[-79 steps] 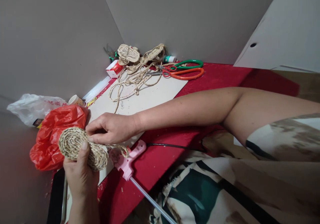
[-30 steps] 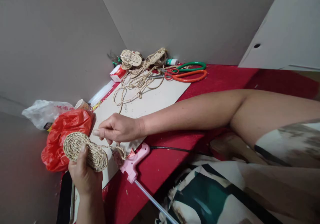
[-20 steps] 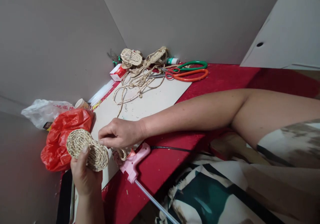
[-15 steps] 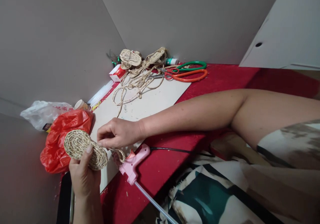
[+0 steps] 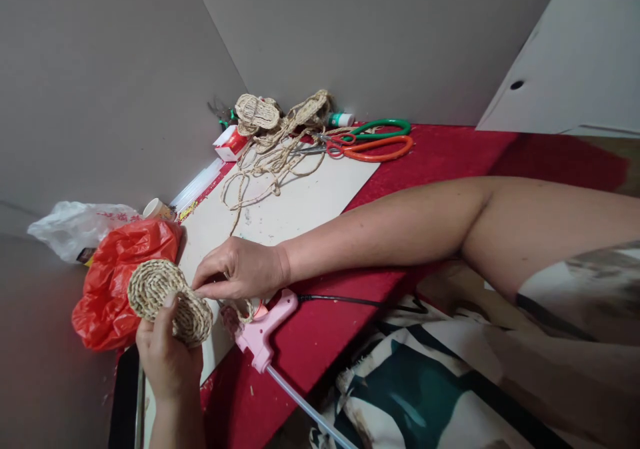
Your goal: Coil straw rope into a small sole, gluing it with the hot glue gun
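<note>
My left hand grips a sole-shaped coil of braided straw rope, thumb pressed on its face. At the coil's right edge, the thumb and fingers of my right hand are pinched together, seemingly on the straw rope; the fingertips hide the exact hold. A short loop of straw rope hangs below my right hand, by a pink hot glue gun with a glue stick in its back. From behind the right hand another strand leads up to a tangle of straw rope.
Scissors with green and orange handles lie beside the rope, near another straw sole. A red plastic bag, paper cup and clear glue sticks sit along the wall. A white board covers part of the red tabletop.
The coil has tilted slightly in my left hand, and its lower end has shifted a little. My right fingers remain pinched at its edge. The camera view has moved slightly.
</note>
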The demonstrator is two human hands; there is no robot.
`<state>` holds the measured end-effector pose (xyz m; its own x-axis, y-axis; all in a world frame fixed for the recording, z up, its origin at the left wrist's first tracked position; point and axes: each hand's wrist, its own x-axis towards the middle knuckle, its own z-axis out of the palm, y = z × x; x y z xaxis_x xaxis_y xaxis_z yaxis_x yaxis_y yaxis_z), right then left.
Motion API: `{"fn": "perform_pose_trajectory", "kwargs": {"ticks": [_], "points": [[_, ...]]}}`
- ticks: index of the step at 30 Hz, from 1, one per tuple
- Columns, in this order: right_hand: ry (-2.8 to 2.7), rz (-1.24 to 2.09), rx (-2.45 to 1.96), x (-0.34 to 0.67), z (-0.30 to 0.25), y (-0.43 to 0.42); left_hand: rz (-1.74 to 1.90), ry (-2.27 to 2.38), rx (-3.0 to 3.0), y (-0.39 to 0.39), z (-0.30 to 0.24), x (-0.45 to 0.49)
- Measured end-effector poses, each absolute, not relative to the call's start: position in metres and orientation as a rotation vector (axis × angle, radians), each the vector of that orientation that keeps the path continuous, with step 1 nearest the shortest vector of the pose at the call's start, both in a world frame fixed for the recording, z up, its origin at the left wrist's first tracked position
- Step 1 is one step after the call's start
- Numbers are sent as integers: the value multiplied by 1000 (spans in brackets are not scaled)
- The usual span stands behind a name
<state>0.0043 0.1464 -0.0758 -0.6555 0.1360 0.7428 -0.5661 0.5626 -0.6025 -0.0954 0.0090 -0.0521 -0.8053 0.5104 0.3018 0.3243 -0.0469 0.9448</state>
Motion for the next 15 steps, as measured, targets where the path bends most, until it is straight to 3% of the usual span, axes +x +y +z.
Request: {"fn": "perform_pose_trajectory", "kwargs": {"ticks": [4, 8, 15], "points": [[-1898, 1588, 209, 3, -75, 143, 1836, 2180, 1029, 3, -48, -99], [-1754, 2148, 162, 2, -72, 146, 1820, 1999, 809, 4, -43, -96], [-1580, 2423, 135, 3, -71, 148, 1824, 1984, 636, 9, -34, -89]]}}
